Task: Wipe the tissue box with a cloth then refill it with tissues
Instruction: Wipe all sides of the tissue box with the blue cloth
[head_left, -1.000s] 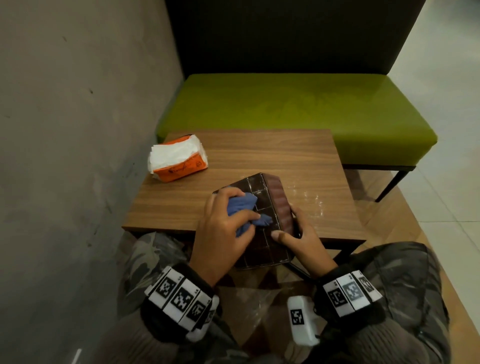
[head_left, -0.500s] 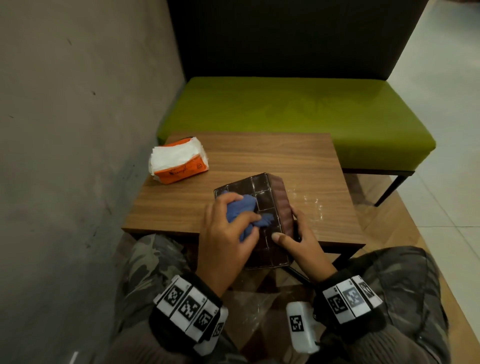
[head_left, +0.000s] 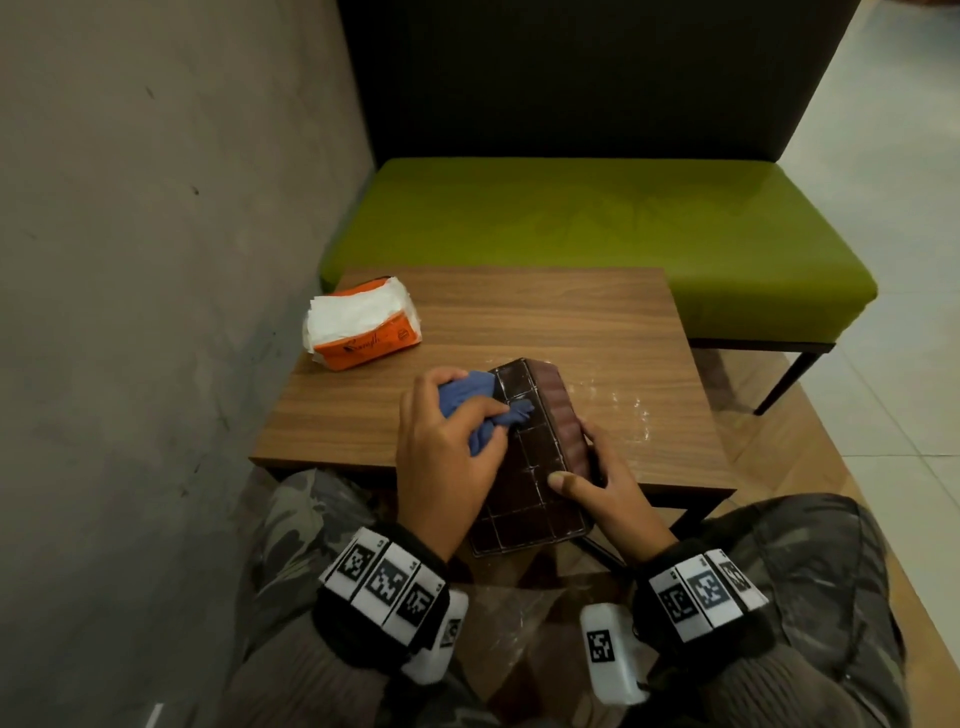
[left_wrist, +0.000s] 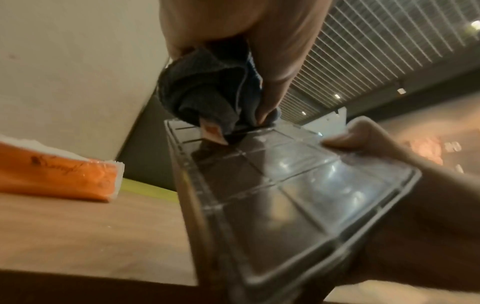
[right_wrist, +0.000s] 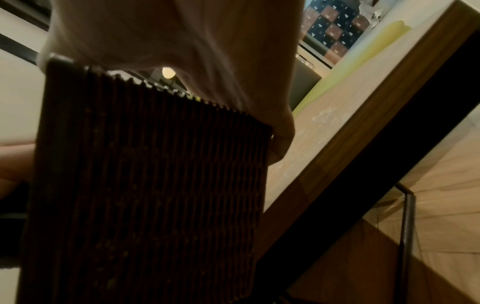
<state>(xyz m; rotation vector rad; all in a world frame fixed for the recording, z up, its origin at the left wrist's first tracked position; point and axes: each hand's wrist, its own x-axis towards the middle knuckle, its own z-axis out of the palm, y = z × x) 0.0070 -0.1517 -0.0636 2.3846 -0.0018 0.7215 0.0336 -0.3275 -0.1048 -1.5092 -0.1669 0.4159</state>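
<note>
Left hand (head_left: 447, 457) gripping cloth (head_left: 475, 402), now nearer tissue box (head_left: 530, 467) far end; right hand (head_left: 605, 483) still clasping box.

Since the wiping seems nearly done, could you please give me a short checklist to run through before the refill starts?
1. Tissue box steadied by right hand: ok.
2. Blue cloth gripped by left hand, touching the box: ok.
3. Tissue pack lying on the table, beyond the left hand: ok.
4. Box fully on table: not ok, its near end overhangs the edge.
5. Box clean all round: cannot tell.
6. Box opened for refilling: cannot tell.
</note>
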